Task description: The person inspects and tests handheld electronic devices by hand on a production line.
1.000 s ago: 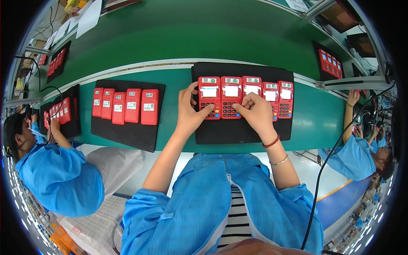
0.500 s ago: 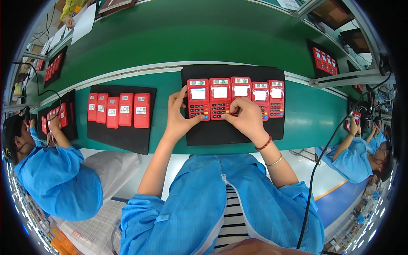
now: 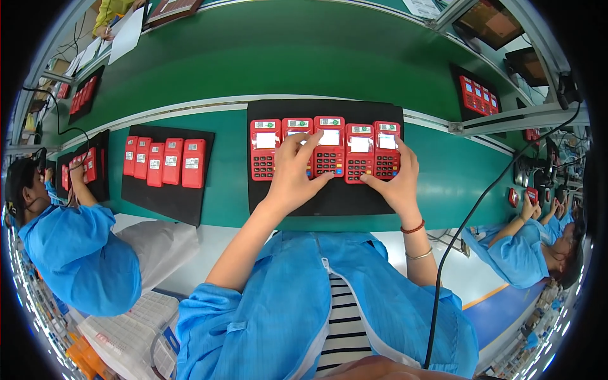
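Left hand (image 3: 290,177) reaches over the second red terminal (image 3: 297,123) and third red terminal (image 3: 330,152), thumb and fingers apart, fingers hiding part of the second's screen! Right hand (image 3: 399,180), thumb and fingertips also apart, spans the fourth red terminal (image 3: 360,158) and fifth red terminal (image 3: 384,163). Left of the left hand, the first red terminal (image 3: 264,158) sits uncovered on the black mat (image 3: 361,204); farther left, red devices (image 3: 171,161) lie label-up on another mat (image 3: 163,206). Right of the right hand, a black cable (image 3: 467,221) sweeps past. Big shift: half a second earlier, the thumbs are on the first and second terminals; now both hands work farther right along the row.
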Available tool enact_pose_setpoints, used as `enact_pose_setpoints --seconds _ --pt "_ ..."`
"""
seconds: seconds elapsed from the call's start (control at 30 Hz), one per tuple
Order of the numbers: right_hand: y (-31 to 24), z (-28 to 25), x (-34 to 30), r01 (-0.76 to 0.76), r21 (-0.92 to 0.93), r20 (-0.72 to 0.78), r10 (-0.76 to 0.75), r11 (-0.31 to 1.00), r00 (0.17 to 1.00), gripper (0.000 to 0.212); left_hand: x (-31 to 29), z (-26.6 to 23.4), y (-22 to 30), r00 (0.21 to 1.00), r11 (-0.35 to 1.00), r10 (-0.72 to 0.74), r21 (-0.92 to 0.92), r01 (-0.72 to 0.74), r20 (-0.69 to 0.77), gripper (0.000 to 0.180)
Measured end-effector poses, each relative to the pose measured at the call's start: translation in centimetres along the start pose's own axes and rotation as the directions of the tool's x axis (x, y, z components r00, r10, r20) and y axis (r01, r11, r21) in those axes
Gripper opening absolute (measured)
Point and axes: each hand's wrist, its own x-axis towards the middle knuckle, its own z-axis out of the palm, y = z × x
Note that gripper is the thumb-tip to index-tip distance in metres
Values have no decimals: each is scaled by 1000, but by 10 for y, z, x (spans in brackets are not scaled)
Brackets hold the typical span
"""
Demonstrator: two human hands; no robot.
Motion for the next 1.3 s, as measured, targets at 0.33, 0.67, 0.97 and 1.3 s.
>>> enact_pose_setpoints --seconds 0.33,0.67,0.97,1.3 --pt "10 6 0 -15 30 11 15 999 1000 97 24 16 14 979 970 -190 170 174 81 90" --pt "7 17 5 -37 66 -107 44 997 993 93 23 26 3 978 974 -206 96 205 2 75" --pt "14 8 1 30 115 -7 -30 993 1000 98 17 15 2 991 990 -120 80 115 67 77" --pt "32 -2 -2 -114 397 86 86 911 993 92 7 10 -1 994 995 -102 6 102 48 62"
